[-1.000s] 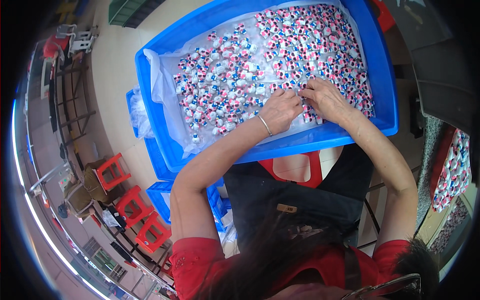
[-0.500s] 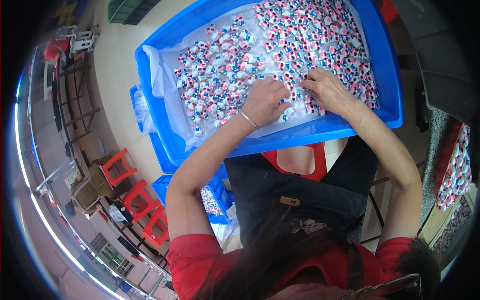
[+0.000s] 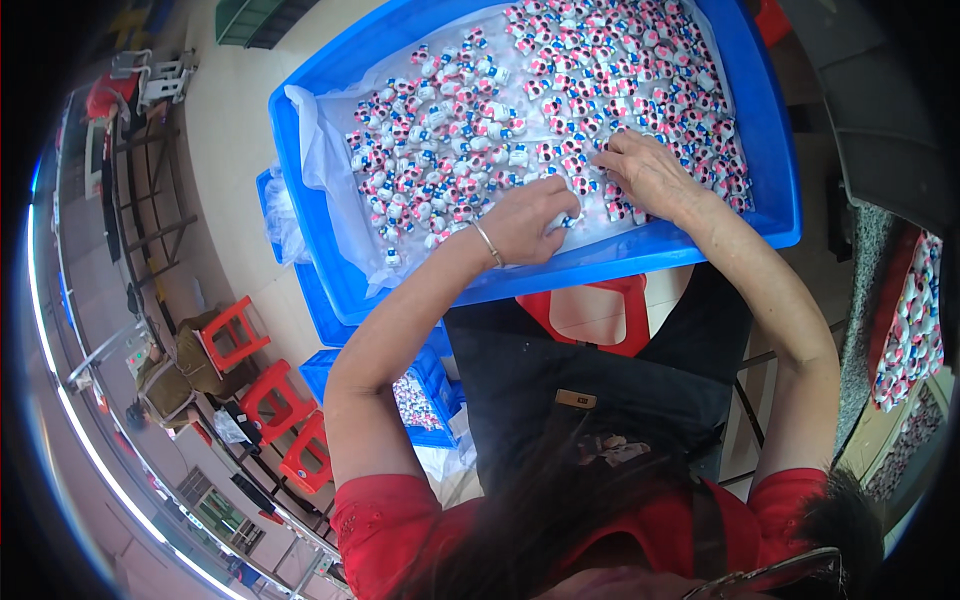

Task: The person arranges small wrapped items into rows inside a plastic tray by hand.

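Well to the left of the blue tub [image 3: 650, 258], three red stools [image 3: 277, 400] are standing in a row. Just outside the tub's left end, a bunched plastic bag [image 3: 283, 218] is sitting in a smaller blue bin [image 3: 322, 312]. Below the tub's near left corner, a blue crate [image 3: 438, 374] is holding more figures. Inside the tub, a thin white sheet [image 3: 324, 165] is lining the bottom and rising up the left wall. A heap of small white, pink and blue figures [image 3: 430, 150] is lying on it in the tub's left half, many of them tumbled at different angles.

The left hand [image 3: 532, 220] is reaching over the tub's near wall, a bracelet [image 3: 487, 243] circling its wrist. Its fingers are curling in toward the thumb, and they are pinching one figure [image 3: 567, 220] just inside the near wall. Past the near wall, below the tub, another red stool [image 3: 632, 320] is partly showing beyond a black apron [image 3: 590, 370].

The right hand [image 3: 640, 172] is hovering low over the tub's right half, its fingers bending together with the tips down by the figures; whether it is gripping one, I cannot tell. Around and beyond it, a denser spread of figures is filling the tub's right half. Well to the tub's right, a red tray [image 3: 896, 300] is carrying still more figures.
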A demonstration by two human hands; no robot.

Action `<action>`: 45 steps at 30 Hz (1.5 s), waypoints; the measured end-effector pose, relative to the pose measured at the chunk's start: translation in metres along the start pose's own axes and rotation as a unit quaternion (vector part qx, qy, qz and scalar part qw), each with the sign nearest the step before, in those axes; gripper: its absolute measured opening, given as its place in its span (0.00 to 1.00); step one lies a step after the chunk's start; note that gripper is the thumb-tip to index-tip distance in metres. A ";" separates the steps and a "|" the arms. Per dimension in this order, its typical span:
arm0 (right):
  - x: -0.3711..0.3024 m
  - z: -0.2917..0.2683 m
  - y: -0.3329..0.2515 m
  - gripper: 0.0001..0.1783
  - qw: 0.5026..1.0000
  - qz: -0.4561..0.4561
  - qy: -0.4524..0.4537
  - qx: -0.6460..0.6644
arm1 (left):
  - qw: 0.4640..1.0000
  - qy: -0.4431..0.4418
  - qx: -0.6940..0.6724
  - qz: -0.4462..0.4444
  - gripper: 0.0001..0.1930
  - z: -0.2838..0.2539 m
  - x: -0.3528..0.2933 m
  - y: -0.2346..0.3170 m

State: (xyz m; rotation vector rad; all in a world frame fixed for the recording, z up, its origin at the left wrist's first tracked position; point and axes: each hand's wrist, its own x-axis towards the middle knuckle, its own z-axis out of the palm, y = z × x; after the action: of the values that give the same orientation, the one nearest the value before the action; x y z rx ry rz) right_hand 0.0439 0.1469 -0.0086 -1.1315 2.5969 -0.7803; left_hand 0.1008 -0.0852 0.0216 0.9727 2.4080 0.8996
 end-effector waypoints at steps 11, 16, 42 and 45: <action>0.002 0.004 0.002 0.19 1.000 0.009 -0.027 -0.007 | 0.996 -0.005 -0.078 -0.050 0.05 0.049 0.032 -0.005; -0.002 0.005 0.005 0.17 1.000 0.002 -0.008 0.004 | 0.997 -0.053 0.049 -0.030 0.04 0.042 0.034 0.006; 0.000 0.003 0.003 0.22 0.999 0.023 -0.038 -0.005 | 0.998 0.065 0.002 -0.012 0.13 0.040 0.026 -0.011; 0.000 0.004 0.004 0.21 0.999 0.028 -0.043 -0.013 | 0.997 0.071 0.012 0.001 0.16 0.043 0.029 -0.010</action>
State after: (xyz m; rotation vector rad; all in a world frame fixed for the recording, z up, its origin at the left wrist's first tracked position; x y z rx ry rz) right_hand 0.0431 0.1471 -0.0144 -1.0686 2.5629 -0.6723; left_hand 0.0997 -0.0518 -0.0194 0.9504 2.5409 0.9726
